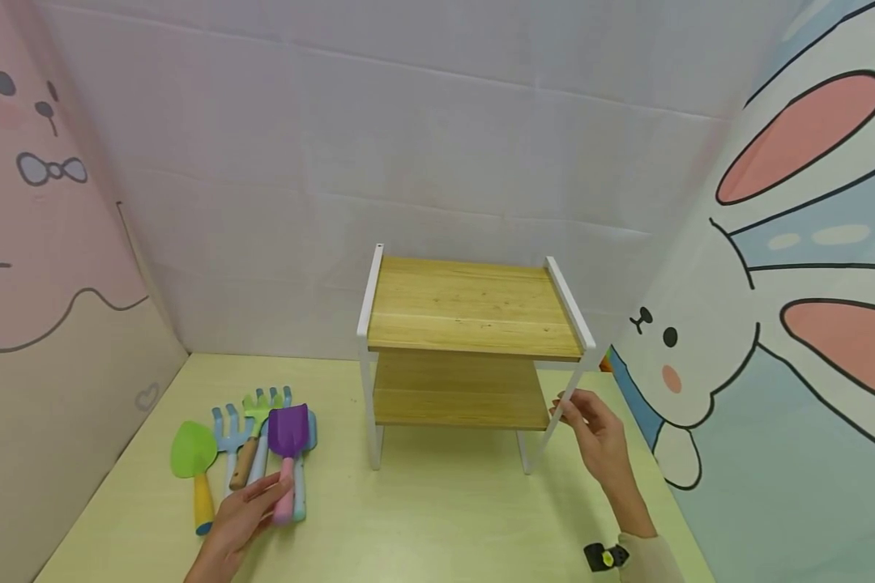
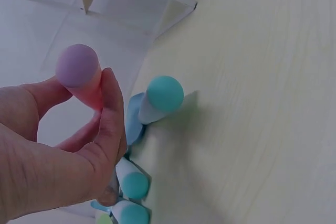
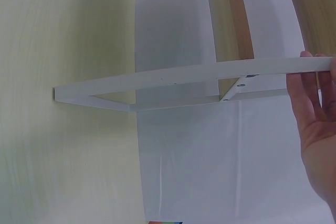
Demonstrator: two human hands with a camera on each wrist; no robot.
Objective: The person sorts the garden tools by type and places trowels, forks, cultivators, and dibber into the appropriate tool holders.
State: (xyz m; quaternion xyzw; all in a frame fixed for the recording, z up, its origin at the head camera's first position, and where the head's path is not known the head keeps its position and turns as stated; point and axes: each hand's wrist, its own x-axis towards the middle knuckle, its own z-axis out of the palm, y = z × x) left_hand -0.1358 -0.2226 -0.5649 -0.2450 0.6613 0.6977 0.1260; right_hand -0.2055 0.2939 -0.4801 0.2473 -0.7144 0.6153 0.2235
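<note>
My left hand [image 1: 242,515] pinches the pink handle of a purple-bladed toy shovel [image 1: 288,431] between thumb and fingers. In the left wrist view its handle end [image 2: 77,66] points toward the camera, raised above the table. Beneath and beside it lie a blue shovel [image 1: 311,429], a light blue fork [image 1: 232,433], a green fork [image 1: 264,402] with a wooden handle, and a green trowel [image 1: 194,449] with a yellow handle. On the right, my right hand [image 1: 599,441] grips the white front leg [image 1: 570,387] of a two-tier wooden shelf [image 1: 474,308], fingers curled around the bar.
The shelf stands upright at the back middle of the pale table [image 1: 437,518], near a white cloth backdrop [image 1: 408,146]. Cartoon-printed cloths hang at the left [image 1: 44,243] and right [image 1: 795,405]. A dark band with a yellow-green spot [image 1: 607,557] shows near the right sleeve.
</note>
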